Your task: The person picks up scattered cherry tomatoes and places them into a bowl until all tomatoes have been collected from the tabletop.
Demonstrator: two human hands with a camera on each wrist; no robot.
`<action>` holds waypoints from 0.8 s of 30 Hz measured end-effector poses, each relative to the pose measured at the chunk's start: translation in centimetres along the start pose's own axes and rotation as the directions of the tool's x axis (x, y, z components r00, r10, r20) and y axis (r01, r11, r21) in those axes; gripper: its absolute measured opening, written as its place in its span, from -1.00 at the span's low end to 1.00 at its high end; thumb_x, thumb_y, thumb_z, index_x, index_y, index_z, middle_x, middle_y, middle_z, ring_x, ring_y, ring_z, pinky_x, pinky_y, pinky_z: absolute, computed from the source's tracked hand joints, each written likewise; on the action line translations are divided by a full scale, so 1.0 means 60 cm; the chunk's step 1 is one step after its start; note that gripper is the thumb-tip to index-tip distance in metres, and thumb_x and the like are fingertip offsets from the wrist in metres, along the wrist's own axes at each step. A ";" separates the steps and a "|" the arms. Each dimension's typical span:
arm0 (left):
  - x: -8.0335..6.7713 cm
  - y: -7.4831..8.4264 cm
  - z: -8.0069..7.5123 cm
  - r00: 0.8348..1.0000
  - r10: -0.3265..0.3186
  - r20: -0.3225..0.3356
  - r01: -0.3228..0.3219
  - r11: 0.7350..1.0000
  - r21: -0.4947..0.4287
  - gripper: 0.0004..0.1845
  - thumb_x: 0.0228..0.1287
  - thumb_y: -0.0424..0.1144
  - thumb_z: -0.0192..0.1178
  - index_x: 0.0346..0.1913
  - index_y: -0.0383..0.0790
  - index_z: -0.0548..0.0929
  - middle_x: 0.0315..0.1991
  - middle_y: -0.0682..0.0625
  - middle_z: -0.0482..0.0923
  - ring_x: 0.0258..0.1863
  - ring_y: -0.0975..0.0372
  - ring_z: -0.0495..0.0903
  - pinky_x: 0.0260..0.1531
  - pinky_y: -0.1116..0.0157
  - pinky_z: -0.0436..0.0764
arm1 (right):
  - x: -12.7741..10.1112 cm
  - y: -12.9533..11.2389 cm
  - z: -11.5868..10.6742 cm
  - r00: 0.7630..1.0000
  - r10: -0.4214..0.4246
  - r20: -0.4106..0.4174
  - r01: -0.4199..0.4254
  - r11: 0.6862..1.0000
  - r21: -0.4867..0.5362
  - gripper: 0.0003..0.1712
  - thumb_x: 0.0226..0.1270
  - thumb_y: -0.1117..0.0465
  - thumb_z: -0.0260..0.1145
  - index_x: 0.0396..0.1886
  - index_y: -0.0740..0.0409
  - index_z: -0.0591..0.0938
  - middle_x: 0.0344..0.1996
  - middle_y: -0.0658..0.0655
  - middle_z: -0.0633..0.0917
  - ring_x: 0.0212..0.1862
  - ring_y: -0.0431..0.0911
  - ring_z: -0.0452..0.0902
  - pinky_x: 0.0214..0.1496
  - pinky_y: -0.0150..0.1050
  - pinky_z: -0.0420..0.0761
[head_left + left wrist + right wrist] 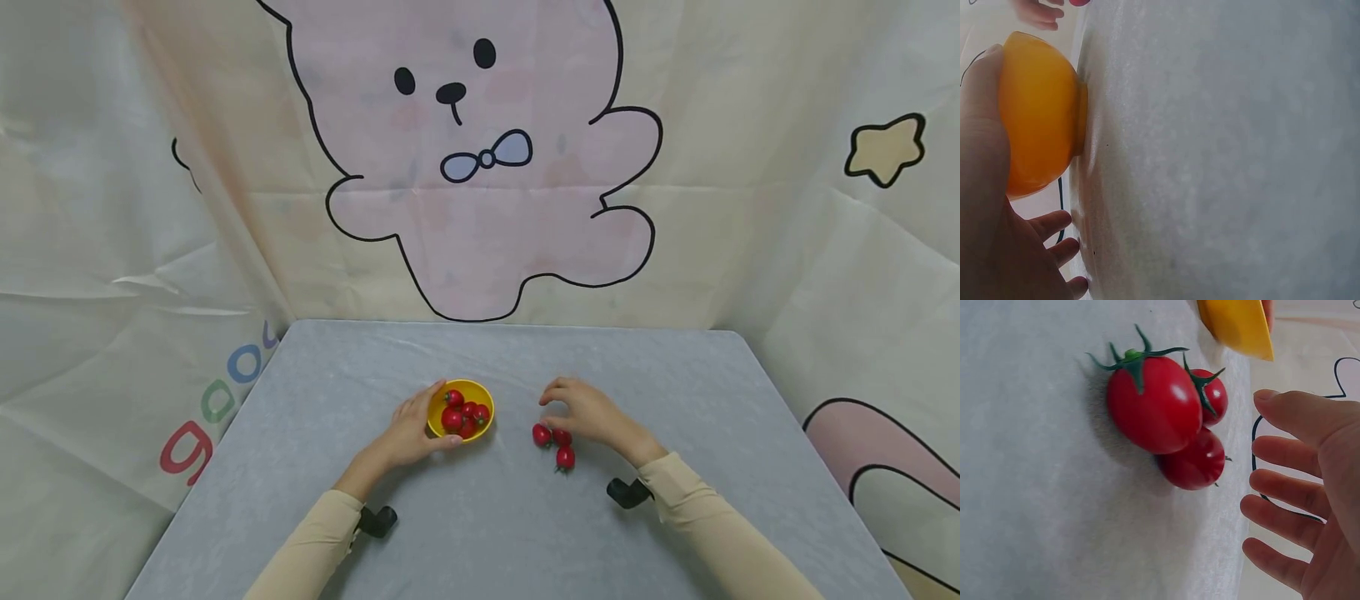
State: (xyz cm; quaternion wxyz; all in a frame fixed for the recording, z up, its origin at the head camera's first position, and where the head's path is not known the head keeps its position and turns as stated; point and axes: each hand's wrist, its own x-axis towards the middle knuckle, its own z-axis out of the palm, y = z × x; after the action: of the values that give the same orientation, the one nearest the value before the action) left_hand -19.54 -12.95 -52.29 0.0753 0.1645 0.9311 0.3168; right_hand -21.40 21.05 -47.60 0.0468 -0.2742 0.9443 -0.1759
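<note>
Tomatoes (465, 414) fill yellow bowl (483, 393), gripped by left hand (408, 433); right hand (592, 412) hovers, fingers apart.

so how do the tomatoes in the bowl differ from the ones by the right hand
The tomatoes in the bowl sit heaped inside the yellow bowl, which the left hand holds; the loose tomatoes lie on the bare table. The bowl holds more of them; only three lie loose. The right hand hovers open over the loose ones, gripping none. Both groups are small, red and green-stemmed.
</note>
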 end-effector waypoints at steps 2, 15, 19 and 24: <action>0.000 0.001 -0.001 1.000 -0.002 -0.001 0.002 1.000 -0.005 0.13 0.06 0.31 0.36 0.59 0.03 -0.02 0.57 -0.09 0.11 0.54 -0.11 0.10 0.49 -0.25 0.02 | -0.002 0.002 0.003 1.000 0.003 0.000 -0.003 1.000 0.006 -0.63 0.24 -0.03 0.43 -0.05 0.06 0.73 -0.03 0.03 0.68 0.06 -0.03 0.58 0.12 0.00 0.64; 0.000 0.004 -0.002 1.000 -0.018 0.006 0.018 1.000 0.002 0.14 0.06 0.31 0.36 0.59 0.05 -0.03 0.57 -0.10 0.12 0.53 -0.12 0.09 0.49 -0.25 0.00 | -0.012 0.006 0.016 0.999 -0.036 -0.005 0.036 0.999 0.026 -0.60 0.26 -0.11 0.39 -0.09 0.06 0.74 -0.02 0.03 0.68 0.06 -0.02 0.56 0.15 0.01 0.59; 0.001 0.002 -0.001 1.000 -0.016 0.004 0.016 1.000 0.000 0.14 0.05 0.31 0.36 0.59 0.04 -0.02 0.56 -0.10 0.12 0.53 -0.12 0.10 0.49 -0.26 0.01 | -0.015 0.002 0.018 0.999 -0.033 0.000 0.033 0.999 0.025 -0.60 0.24 -0.15 0.40 -0.13 0.03 0.74 -0.01 0.03 0.68 0.06 -0.02 0.55 0.12 -0.01 0.59; 0.001 0.001 0.000 1.000 -0.013 0.000 0.013 1.000 0.000 0.14 0.06 0.31 0.36 0.59 0.05 -0.02 0.56 -0.09 0.13 0.53 -0.11 0.11 0.49 -0.25 0.03 | -0.014 0.001 0.025 0.999 -0.038 -0.005 0.038 0.999 0.013 -0.60 0.18 -0.18 0.44 -0.18 0.01 0.75 -0.03 0.02 0.68 0.05 -0.03 0.52 0.10 -0.03 0.59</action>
State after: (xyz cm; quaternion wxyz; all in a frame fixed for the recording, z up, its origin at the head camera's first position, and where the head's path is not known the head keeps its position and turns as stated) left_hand -19.61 -12.88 -52.28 0.0773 0.1584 0.9321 0.3164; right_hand -20.43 21.11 -49.01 0.0428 -0.2915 0.9378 -0.1838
